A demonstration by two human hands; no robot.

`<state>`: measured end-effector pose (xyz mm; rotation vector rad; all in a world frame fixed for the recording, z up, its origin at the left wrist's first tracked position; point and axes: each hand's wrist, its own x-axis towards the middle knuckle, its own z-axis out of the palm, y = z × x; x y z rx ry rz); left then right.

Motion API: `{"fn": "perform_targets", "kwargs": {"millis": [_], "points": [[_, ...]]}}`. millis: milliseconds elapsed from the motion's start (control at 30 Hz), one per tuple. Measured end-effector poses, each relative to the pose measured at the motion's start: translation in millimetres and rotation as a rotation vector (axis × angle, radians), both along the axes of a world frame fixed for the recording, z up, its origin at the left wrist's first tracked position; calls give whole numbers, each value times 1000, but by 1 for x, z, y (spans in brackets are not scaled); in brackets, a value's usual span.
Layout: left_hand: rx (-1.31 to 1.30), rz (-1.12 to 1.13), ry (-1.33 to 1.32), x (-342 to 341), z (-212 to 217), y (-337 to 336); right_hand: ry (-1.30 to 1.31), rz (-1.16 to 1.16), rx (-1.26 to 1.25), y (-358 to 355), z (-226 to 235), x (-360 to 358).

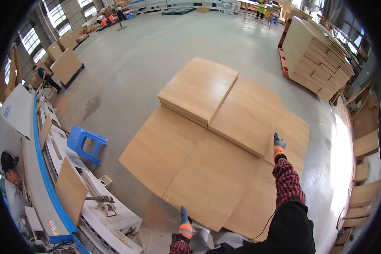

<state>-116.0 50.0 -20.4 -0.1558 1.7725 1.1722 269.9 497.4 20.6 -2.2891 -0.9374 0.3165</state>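
Note:
Flat light-brown wood panels lie in low stacks before me. A raised stack (197,89) sits at the far left, with another panel stack (245,112) right beside it. Lower and closer are a left panel (163,146) and a middle panel (211,180). My right hand (278,143), in a grey and orange glove, is at the near right corner of the second stack, fingers stretched out; whether it touches is hard to see. Low by the near left edge of the middle panel is my left hand (184,223), gloved alike, fingers pointing forward, with nothing visible in it.
A blue plastic stool (86,144) stands left, next to a long white machine with a blue edge (51,182). One person (10,167) is behind it, another (46,78) farther off. A tall board stack (315,59) rises at the right, and boards (365,144) line the right wall.

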Motion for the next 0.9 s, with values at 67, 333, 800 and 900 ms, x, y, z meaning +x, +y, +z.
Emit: {"fn": "perform_targets", "kwargs": {"millis": [67,333,800,900], "points": [[334,249,-262,-7,32,24,-118,16,105,34,31,-16],[147,373,-65,-8,65,102,1113,304,575,110,2,3],[132,116,-142,30,57,92,1243,348,466,119,-8,24],[29,158,22,33,64,104,1278,253,183,72,12,52]]}}
